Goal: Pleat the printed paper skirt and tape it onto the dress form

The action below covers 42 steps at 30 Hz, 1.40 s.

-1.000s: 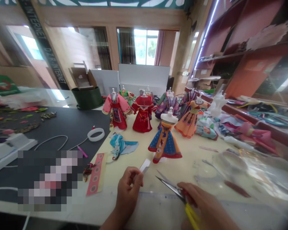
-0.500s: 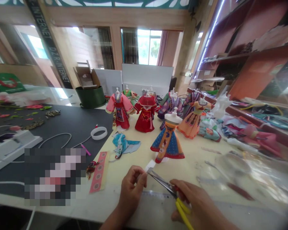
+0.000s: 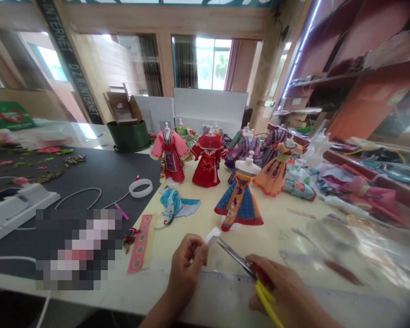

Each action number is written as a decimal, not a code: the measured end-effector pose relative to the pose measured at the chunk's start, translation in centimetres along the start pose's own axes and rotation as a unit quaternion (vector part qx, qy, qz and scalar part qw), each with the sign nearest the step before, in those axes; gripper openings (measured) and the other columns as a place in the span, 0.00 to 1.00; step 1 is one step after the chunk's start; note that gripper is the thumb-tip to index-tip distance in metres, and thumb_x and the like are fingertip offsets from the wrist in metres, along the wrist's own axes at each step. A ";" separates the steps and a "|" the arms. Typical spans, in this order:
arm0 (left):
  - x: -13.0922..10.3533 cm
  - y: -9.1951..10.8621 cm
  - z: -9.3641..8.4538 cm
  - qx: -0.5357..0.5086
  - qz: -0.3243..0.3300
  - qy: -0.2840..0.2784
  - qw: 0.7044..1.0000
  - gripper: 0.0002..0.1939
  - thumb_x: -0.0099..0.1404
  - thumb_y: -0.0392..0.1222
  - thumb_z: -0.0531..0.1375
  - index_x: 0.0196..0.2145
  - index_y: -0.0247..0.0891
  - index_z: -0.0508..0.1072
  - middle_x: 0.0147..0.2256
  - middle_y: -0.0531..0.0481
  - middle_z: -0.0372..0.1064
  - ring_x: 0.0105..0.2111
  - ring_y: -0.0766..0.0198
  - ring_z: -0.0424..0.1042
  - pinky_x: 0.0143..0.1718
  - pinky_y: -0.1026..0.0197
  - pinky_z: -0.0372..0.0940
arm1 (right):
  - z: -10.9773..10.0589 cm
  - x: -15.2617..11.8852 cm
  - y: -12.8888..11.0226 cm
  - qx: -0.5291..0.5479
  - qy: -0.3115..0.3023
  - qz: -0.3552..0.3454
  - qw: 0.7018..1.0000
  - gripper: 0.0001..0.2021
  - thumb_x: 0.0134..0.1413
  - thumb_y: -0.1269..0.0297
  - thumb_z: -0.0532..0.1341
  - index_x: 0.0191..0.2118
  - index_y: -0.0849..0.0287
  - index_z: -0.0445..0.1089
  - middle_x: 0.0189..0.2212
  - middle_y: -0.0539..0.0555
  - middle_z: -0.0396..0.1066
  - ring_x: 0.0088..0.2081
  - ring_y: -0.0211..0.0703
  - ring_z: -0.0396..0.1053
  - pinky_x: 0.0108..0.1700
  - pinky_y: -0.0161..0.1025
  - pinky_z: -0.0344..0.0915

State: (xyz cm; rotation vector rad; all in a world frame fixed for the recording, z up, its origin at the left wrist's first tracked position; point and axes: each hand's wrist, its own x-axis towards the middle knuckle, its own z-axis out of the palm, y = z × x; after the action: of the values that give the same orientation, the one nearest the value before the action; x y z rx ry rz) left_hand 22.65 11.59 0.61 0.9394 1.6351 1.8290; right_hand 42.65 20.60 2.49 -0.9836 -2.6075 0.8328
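Pale worktop (image 3: 194, 223) holds dressed dolls (image 3: 206, 166), apparently done; one white form (image 3: 316, 150) stands bare. Left hand (image 3: 189, 258) pinches a white strip (image 3: 213, 235) before them; right hand (image 3: 275, 277) grips scissors (image 3: 237, 258), tips near it. No completed cut visible.

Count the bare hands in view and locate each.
2: the left hand at bottom centre, pinching a white strip; right of it, the right hand, gripping scissors. The pixelated patch could hide more.

Two hands (image 3: 188, 260) (image 3: 281, 279), one pair of scissors (image 3: 243, 263), one white strip (image 3: 213, 235), one white ring (image 3: 141, 193)
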 end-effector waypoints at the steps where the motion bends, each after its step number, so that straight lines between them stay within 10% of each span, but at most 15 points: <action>1: 0.1 0.0 -0.2 0.004 0.003 -0.004 1.000 0.09 0.60 0.44 0.57 0.26 0.38 0.64 0.18 0.60 0.56 0.18 0.72 0.57 0.20 0.69 0.53 | -0.1 -0.1 0.2 0.015 0.006 0.003 1.000 0.27 0.37 0.71 0.65 0.49 0.54 0.67 0.39 0.54 0.72 0.37 0.50 0.69 0.39 0.41 0.66; 11: 0.1 1.5 -1.5 0.183 0.064 -0.170 0.966 0.08 0.62 0.43 0.56 0.28 0.39 0.65 0.21 0.56 0.63 0.20 0.69 0.62 0.22 0.68 0.56 | 1.0 0.7 -2.2 0.301 0.185 -0.061 0.934 0.21 0.51 0.67 0.59 0.52 0.55 0.58 0.32 0.52 0.68 0.30 0.41 0.67 0.32 0.36 0.67; 25: 0.3 2.6 -1.9 0.294 0.155 -0.255 0.908 0.05 0.61 0.39 0.56 0.27 0.41 0.68 0.23 0.54 0.68 0.21 0.68 0.64 0.24 0.67 0.58 | 2.6 1.6 -3.9 0.177 0.197 -0.130 0.956 0.23 0.49 0.73 0.58 0.52 0.55 0.59 0.31 0.50 0.67 0.29 0.41 0.67 0.31 0.35 0.67; 33: 0.2 2.9 -2.2 0.255 0.155 -0.284 0.911 0.25 0.60 0.39 0.56 0.56 0.45 0.60 0.30 0.52 0.73 0.23 0.64 0.68 0.28 0.65 0.62 | 3.7 1.9 -3.4 0.199 0.208 -0.094 0.953 0.21 0.48 0.73 0.57 0.51 0.55 0.60 0.33 0.51 0.68 0.32 0.41 0.68 0.35 0.37 0.68; 42: 1.2 2.6 -2.4 0.270 0.162 -0.283 0.906 0.22 0.64 0.35 0.47 0.56 0.42 0.61 0.21 0.58 0.61 0.21 0.67 0.63 0.27 0.66 0.58 | 5.1 2.7 -3.0 0.244 0.225 -0.069 0.941 0.16 0.53 0.69 0.57 0.48 0.56 0.60 0.33 0.52 0.69 0.33 0.42 0.71 0.36 0.37 0.69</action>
State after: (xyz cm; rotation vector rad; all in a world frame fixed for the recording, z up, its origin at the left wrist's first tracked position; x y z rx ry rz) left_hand 20.26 10.57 3.32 1.8750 1.6765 1.0947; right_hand 37.07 18.39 0.15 -0.7308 -1.9265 1.0095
